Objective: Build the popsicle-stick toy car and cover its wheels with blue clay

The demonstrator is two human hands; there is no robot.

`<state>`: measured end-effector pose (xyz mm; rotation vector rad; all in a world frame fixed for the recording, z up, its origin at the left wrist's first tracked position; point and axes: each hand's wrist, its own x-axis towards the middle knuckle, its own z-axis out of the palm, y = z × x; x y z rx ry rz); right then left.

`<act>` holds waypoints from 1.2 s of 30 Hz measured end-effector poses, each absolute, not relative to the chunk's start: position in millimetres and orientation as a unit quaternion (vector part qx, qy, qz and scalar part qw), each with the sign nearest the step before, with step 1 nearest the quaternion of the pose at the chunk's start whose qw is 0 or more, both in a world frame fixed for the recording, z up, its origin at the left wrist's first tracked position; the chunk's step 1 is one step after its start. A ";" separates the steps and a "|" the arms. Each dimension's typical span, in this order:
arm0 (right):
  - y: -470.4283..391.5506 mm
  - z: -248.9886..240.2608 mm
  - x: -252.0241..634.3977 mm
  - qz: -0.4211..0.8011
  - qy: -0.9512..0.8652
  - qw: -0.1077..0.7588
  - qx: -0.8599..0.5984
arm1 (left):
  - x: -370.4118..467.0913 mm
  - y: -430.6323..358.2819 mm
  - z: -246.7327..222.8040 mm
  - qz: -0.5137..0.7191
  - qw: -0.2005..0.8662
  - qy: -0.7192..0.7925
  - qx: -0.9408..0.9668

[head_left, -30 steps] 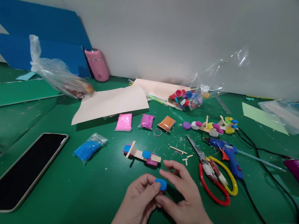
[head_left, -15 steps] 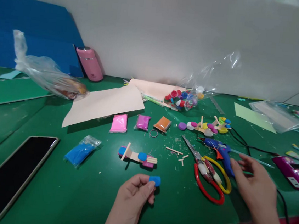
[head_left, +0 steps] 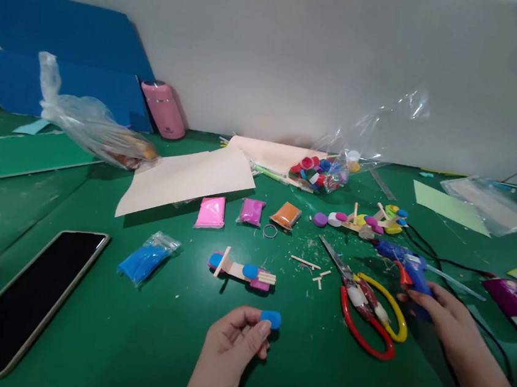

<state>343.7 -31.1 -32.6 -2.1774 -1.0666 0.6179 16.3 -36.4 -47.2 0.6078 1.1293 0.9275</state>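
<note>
My left hand (head_left: 242,346) pinches a small blue rounded piece (head_left: 270,320) between thumb and fingertips. My right hand (head_left: 447,312) is closed around the handle of a blue hot glue gun (head_left: 399,257) with a red-orange trigger, its nozzle pointing left. Scissors (head_left: 350,283) with red and yellow handles lie just left of the glue gun. Beyond my left hand sits a little craft model (head_left: 236,269) of wooden sticks with blue and pink round parts. A longer, multicoloured model (head_left: 361,221) stands behind the scissors.
Blue (head_left: 147,259), pink (head_left: 211,212), purple (head_left: 251,212) and orange packets (head_left: 286,215) lie on the green table. A phone (head_left: 25,304) is at left. Stick offcuts (head_left: 305,262) lie near the scissors. A bag of bottle caps (head_left: 318,172) and a pink flask (head_left: 164,110) stand by the wall.
My right hand has closed on the glue gun's handle and shifted it slightly right. The left hand still holds the blue piece. The view has shifted a little.
</note>
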 end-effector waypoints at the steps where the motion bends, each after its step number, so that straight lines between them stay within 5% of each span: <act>1: -33.9 -28.6 341.4 0.284 -0.376 0.349 -0.810 | 16.0 -36.5 -46.5 0.414 0.704 0.506 0.276; 5: -42.9 -18.3 326.5 0.470 -0.236 0.484 -0.699 | 15.8 -37.8 -47.8 0.412 0.697 0.508 0.294; 9: -48.7 -19.1 301.5 0.487 -0.255 0.499 -0.670 | 17.7 -39.0 -50.2 0.423 0.678 0.513 0.314; 19: -57.1 -23.4 249.2 0.375 -0.597 0.292 -0.646 | 13.8 -40.5 -46.6 0.496 0.574 0.489 0.430; 36: -49.3 -14.2 229.0 0.265 -0.711 0.181 -0.625 | 8.0 -40.1 -66.0 0.545 0.442 0.527 0.479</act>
